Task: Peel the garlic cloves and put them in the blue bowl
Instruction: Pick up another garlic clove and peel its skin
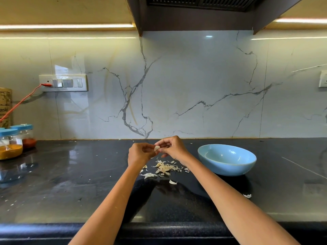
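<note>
A pale garlic clove (156, 148) is held above the black counter between both hands. My left hand (139, 153) pinches it from the left, and my right hand (172, 146) pinches it from the right with curled fingers. Below the hands lies a pile of papery garlic skins (165, 168). The blue bowl (226, 159) stands on the counter just right of my right hand; the part of its inside that shows holds nothing.
Two blue-lidded spice jars (11, 143) stand at the far left by a brown packet (5, 106). A red cable (21, 101) runs to the wall switch panel (63, 83). Loose skin scraps (247, 195) dot the counter (70, 174). A hood (194, 13) hangs overhead.
</note>
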